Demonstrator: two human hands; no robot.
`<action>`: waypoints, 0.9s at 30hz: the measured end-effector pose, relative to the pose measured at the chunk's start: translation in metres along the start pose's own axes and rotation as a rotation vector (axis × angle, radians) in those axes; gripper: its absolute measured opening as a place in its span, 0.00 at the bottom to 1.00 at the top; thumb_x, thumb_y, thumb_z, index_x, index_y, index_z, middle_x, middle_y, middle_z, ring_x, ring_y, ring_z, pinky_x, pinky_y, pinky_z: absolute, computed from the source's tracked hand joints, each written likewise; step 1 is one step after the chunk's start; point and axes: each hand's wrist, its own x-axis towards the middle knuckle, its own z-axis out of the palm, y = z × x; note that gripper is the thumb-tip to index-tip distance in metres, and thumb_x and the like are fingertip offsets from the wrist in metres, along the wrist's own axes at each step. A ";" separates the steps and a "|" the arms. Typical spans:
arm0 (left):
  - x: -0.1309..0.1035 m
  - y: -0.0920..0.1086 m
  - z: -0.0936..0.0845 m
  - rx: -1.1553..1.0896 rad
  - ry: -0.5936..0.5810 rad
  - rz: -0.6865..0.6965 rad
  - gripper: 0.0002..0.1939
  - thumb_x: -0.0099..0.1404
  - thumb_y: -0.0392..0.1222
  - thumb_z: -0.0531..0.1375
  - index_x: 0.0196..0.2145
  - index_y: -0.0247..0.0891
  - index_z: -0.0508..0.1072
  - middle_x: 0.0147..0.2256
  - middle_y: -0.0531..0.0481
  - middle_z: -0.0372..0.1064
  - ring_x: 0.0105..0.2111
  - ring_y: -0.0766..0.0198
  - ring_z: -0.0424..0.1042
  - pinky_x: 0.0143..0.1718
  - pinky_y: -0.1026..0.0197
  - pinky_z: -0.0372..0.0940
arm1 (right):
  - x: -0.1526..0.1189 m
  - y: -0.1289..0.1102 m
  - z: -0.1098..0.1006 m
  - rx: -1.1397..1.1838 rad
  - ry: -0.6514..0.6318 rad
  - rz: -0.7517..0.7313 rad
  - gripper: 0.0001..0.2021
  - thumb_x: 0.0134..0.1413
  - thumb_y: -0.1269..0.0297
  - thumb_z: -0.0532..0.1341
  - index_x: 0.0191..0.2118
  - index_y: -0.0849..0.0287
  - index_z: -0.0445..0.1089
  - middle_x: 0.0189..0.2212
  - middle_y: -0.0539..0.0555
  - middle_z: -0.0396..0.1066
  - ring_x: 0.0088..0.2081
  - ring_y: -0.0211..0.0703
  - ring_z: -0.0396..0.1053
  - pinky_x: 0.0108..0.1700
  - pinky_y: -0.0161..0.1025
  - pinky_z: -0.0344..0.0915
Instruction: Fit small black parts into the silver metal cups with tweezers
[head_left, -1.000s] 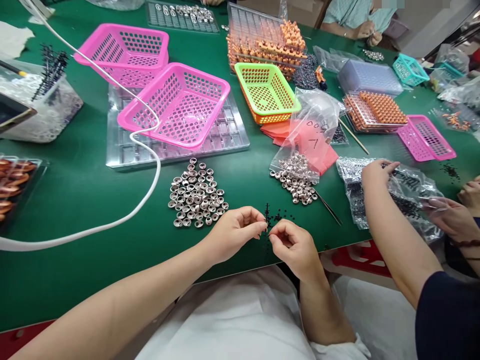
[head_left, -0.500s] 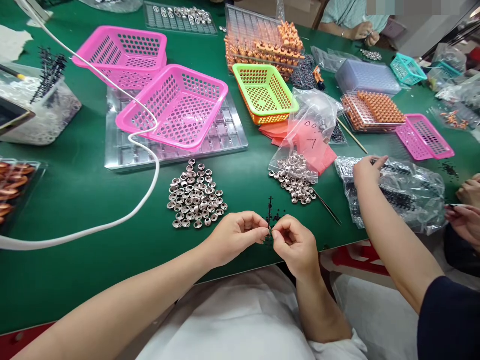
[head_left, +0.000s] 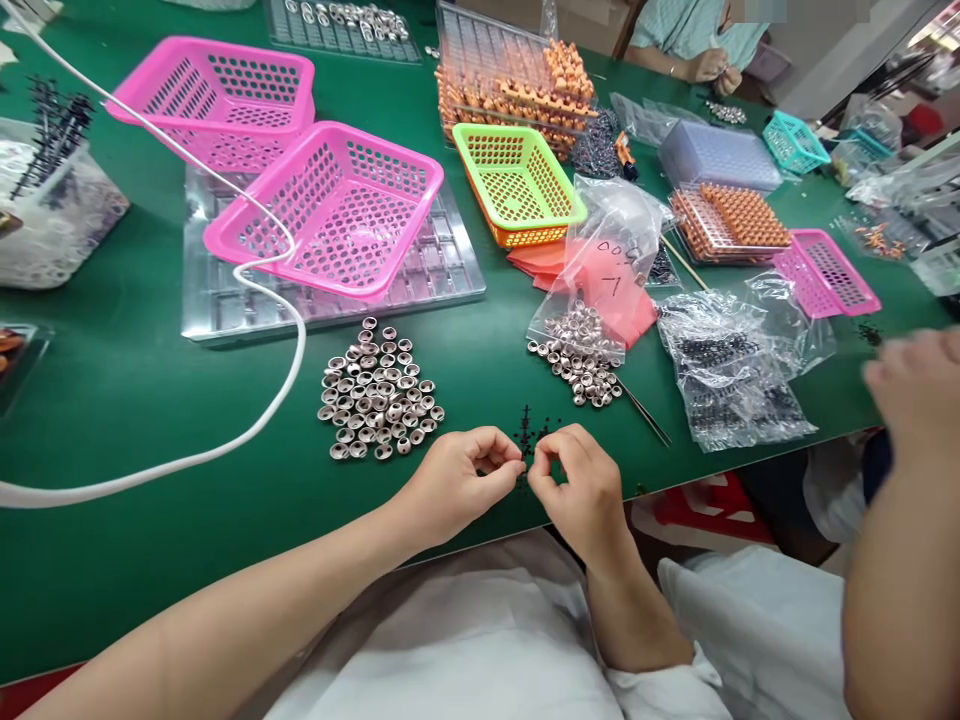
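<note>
Near the table's front edge, my left hand (head_left: 469,482) pinches the lower end of a thin black plastic sprue (head_left: 526,425) with short side branches. Just to its right, my right hand (head_left: 581,492) has thumb and forefinger pressed together beside the sprue; anything between those fingertips is too small to make out. Small black bits (head_left: 546,428) lie on the table behind my fingers. To the left is a pile of silver ring-like metal parts (head_left: 379,395). More silver parts (head_left: 592,375) spill from a clear plastic bag (head_left: 611,225) marked in black, with tweezers (head_left: 646,412) beside them.
Pink baskets (head_left: 337,215) rest on a clear moulded tray (head_left: 450,275), crossed by a white cable (head_left: 289,370). A green basket (head_left: 517,180) stands behind. At right lie plastic bags of black sprues (head_left: 731,375); a co-worker's blurred arm (head_left: 911,500) reaches in there.
The co-worker's arm has drawn back to the right from the bags, which now lie bunched further left. My hands stay close together at the sprue. The view has shifted slightly.
</note>
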 end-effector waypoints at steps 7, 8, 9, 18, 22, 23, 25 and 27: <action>0.005 -0.002 -0.003 -0.069 0.022 -0.040 0.11 0.59 0.48 0.62 0.30 0.37 0.73 0.29 0.50 0.72 0.30 0.62 0.70 0.33 0.61 0.65 | -0.002 0.037 -0.017 -0.081 -0.103 0.189 0.07 0.60 0.73 0.56 0.32 0.56 0.67 0.29 0.48 0.66 0.29 0.36 0.63 0.35 0.35 0.59; 0.005 -0.003 -0.003 -0.071 0.017 -0.038 0.11 0.59 0.49 0.62 0.30 0.37 0.73 0.29 0.50 0.72 0.30 0.61 0.70 0.33 0.61 0.65 | -0.002 0.040 -0.018 -0.103 -0.125 0.190 0.07 0.60 0.73 0.56 0.32 0.56 0.67 0.29 0.48 0.66 0.30 0.37 0.63 0.36 0.35 0.59; 0.004 -0.003 -0.003 -0.065 0.014 -0.035 0.12 0.59 0.49 0.62 0.30 0.37 0.73 0.28 0.50 0.72 0.29 0.61 0.70 0.32 0.62 0.65 | -0.003 0.041 -0.018 -0.123 -0.143 0.188 0.07 0.59 0.73 0.56 0.32 0.56 0.67 0.29 0.48 0.66 0.30 0.37 0.64 0.36 0.35 0.59; 0.007 -0.016 -0.011 0.028 0.016 -0.039 0.18 0.59 0.59 0.64 0.33 0.39 0.77 0.30 0.48 0.76 0.32 0.57 0.74 0.34 0.62 0.68 | -0.004 0.042 -0.008 -0.292 -0.177 0.252 0.07 0.55 0.75 0.59 0.29 0.56 0.66 0.29 0.48 0.68 0.31 0.37 0.66 0.33 0.35 0.56; 0.010 -0.016 -0.013 0.070 0.008 -0.064 0.22 0.56 0.63 0.65 0.32 0.40 0.77 0.29 0.47 0.76 0.32 0.55 0.75 0.35 0.61 0.70 | -0.005 0.046 -0.004 -0.322 -0.157 0.248 0.06 0.51 0.75 0.60 0.29 0.56 0.66 0.28 0.47 0.69 0.30 0.36 0.67 0.31 0.34 0.56; 0.010 -0.015 -0.013 0.073 0.020 -0.072 0.22 0.55 0.63 0.65 0.31 0.40 0.77 0.29 0.47 0.76 0.32 0.55 0.75 0.35 0.60 0.71 | -0.006 0.047 -0.002 -0.323 -0.154 0.244 0.06 0.50 0.75 0.60 0.29 0.56 0.66 0.28 0.47 0.69 0.30 0.36 0.67 0.30 0.34 0.56; 0.010 -0.011 -0.012 0.068 0.054 -0.085 0.24 0.52 0.65 0.66 0.31 0.40 0.78 0.28 0.47 0.76 0.32 0.54 0.75 0.35 0.59 0.72 | -0.006 0.049 0.000 -0.323 -0.144 0.237 0.06 0.50 0.74 0.61 0.29 0.56 0.66 0.28 0.47 0.69 0.30 0.36 0.68 0.30 0.33 0.55; 0.010 -0.007 -0.011 0.066 0.067 -0.092 0.25 0.50 0.66 0.66 0.31 0.40 0.78 0.29 0.46 0.77 0.32 0.53 0.76 0.35 0.59 0.73 | -0.007 0.050 0.002 -0.325 -0.131 0.240 0.05 0.51 0.74 0.60 0.29 0.56 0.66 0.28 0.48 0.70 0.30 0.37 0.68 0.29 0.34 0.55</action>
